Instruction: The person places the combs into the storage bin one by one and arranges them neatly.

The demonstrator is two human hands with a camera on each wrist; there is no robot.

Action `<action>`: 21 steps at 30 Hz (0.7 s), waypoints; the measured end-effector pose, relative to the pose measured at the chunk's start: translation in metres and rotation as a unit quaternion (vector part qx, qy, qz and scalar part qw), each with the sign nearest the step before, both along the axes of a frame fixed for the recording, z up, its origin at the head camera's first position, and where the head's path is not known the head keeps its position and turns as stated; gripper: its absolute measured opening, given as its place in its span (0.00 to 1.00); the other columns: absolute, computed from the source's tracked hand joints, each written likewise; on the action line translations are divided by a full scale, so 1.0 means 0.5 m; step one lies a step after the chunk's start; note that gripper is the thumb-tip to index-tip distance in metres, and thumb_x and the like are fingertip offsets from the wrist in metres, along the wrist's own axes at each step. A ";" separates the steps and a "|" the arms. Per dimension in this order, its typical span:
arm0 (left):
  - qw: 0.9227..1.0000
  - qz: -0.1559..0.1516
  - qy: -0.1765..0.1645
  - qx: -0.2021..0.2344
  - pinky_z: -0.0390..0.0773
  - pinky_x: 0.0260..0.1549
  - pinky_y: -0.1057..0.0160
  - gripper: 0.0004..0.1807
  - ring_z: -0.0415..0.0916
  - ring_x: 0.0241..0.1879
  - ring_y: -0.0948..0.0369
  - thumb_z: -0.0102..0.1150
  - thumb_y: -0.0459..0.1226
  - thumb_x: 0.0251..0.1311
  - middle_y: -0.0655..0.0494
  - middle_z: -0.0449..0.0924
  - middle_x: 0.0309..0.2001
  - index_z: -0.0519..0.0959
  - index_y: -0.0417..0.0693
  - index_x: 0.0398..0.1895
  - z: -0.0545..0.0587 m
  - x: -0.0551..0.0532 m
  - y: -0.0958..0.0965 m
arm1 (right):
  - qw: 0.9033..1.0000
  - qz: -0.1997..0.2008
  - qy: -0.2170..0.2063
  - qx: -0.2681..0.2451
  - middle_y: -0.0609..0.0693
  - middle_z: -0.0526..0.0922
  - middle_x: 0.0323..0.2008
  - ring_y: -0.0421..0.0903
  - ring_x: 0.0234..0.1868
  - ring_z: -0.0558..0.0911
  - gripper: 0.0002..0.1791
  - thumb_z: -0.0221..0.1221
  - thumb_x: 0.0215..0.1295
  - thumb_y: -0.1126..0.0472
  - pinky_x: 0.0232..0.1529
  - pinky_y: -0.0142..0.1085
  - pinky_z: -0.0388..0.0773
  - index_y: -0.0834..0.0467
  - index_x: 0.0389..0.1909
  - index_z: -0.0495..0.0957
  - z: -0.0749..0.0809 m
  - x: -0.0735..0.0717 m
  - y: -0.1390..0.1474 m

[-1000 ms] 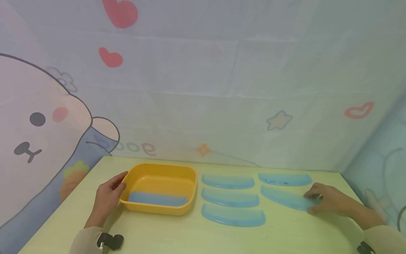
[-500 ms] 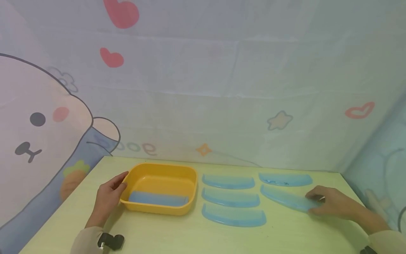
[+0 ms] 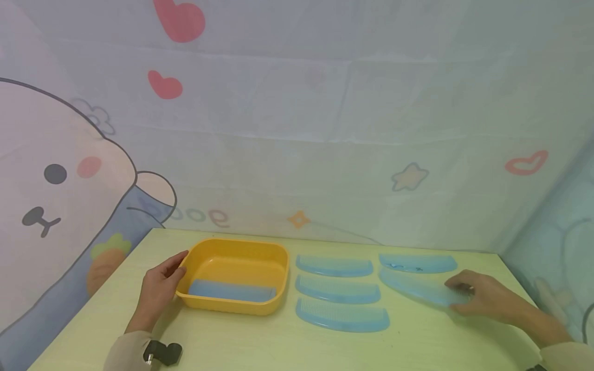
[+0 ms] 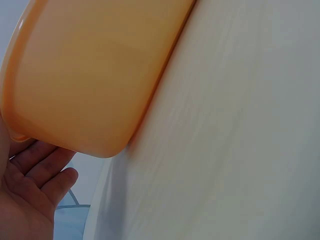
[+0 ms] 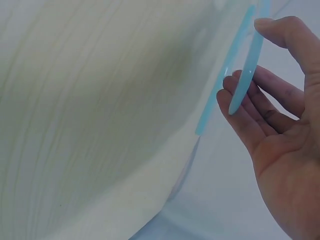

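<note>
At the basin's left end my left hand [image 3: 157, 287] holds the rim of a yellow plastic basin [image 3: 232, 307]. In the left wrist view its fingers [image 4: 52, 165] lie against the outside wall below the rim. A blue comb [image 3: 232, 290] lies inside the basin along its near side. My right hand [image 3: 489, 296] pinches the right end of another blue comb [image 3: 413, 287], thumb on one edge and fingers on the other. The right wrist view shows this held comb [image 5: 246, 75] tilted and apart from the tabletop, with a further comb [image 5: 210, 110] lying behind it.
Three blue combs, the middle one [image 3: 339, 291] among them, lie in a column right of the basin. One more comb [image 3: 417, 263] lies at the back right, close behind the held one. The pale yellow table [image 3: 260, 345] ends at a printed cloth backdrop [image 3: 297, 170].
The comb under my right hand has shifted slightly left and back, its left end now nearer the comb behind it. My left hand and the basin stay where they were.
</note>
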State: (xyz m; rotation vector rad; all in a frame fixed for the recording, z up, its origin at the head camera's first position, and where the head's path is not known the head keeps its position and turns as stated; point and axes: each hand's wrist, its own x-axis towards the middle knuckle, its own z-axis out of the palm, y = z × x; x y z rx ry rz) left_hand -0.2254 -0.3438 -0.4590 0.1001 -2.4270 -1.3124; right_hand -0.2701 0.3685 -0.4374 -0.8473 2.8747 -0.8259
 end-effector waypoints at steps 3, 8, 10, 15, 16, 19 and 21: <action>1.000 0.001 0.002 -0.001 0.69 0.48 0.87 0.23 0.74 0.66 0.38 0.53 0.31 0.79 0.33 0.77 0.67 0.74 0.31 0.72 0.000 0.000 0.000 | 0.999 0.001 0.036 -0.008 0.53 0.85 0.50 0.47 0.47 0.84 0.27 0.78 0.60 0.59 0.45 0.35 0.84 0.67 0.55 0.82 0.002 0.002 -0.009; 1.000 0.001 0.001 -0.001 0.69 0.48 0.87 0.23 0.74 0.65 0.39 0.53 0.31 0.79 0.33 0.77 0.67 0.74 0.31 0.72 0.000 0.000 0.000 | 0.997 -0.003 0.078 -0.022 0.50 0.84 0.48 0.52 0.49 0.86 0.29 0.80 0.57 0.61 0.47 0.31 0.85 0.67 0.57 0.81 0.008 0.003 -0.029; 1.000 0.000 0.000 0.000 0.69 0.48 0.87 0.23 0.74 0.65 0.39 0.52 0.31 0.79 0.33 0.77 0.67 0.74 0.31 0.72 0.000 0.001 0.000 | 0.996 0.000 0.088 -0.028 0.49 0.83 0.48 0.54 0.49 0.86 0.30 0.80 0.57 0.62 0.47 0.31 0.85 0.67 0.58 0.82 0.011 0.003 -0.038; 1.000 -0.001 0.001 -0.003 0.69 0.48 0.87 0.23 0.74 0.65 0.38 0.53 0.30 0.79 0.33 0.77 0.67 0.74 0.31 0.72 0.001 0.001 0.002 | 0.992 0.009 0.124 -0.024 0.46 0.82 0.46 0.50 0.47 0.86 0.28 0.80 0.57 0.60 0.45 0.36 0.85 0.65 0.57 0.84 0.020 -0.002 -0.067; 1.000 -0.002 0.002 -0.003 0.69 0.48 0.87 0.23 0.74 0.65 0.38 0.53 0.30 0.79 0.33 0.77 0.67 0.74 0.31 0.72 0.001 0.001 0.002 | 0.991 0.012 0.132 -0.023 0.45 0.82 0.46 0.48 0.46 0.85 0.28 0.80 0.57 0.60 0.44 0.37 0.85 0.65 0.57 0.85 0.021 -0.004 -0.073; 1.000 0.000 -0.002 -0.003 0.69 0.47 0.87 0.23 0.75 0.65 0.39 0.52 0.30 0.79 0.33 0.77 0.67 0.74 0.31 0.72 0.000 0.001 0.001 | 0.987 0.025 0.159 -0.029 0.45 0.82 0.45 0.43 0.43 0.82 0.27 0.80 0.55 0.60 0.40 0.38 0.83 0.64 0.55 0.86 0.024 -0.011 -0.095; 1.000 0.001 -0.004 -0.003 0.69 0.47 0.87 0.23 0.75 0.65 0.39 0.52 0.30 0.79 0.33 0.77 0.67 0.74 0.31 0.72 0.000 0.001 0.001 | 0.984 0.035 0.170 -0.036 0.46 0.82 0.44 0.42 0.42 0.81 0.27 0.80 0.55 0.62 0.39 0.38 0.83 0.65 0.55 0.86 0.026 -0.016 -0.112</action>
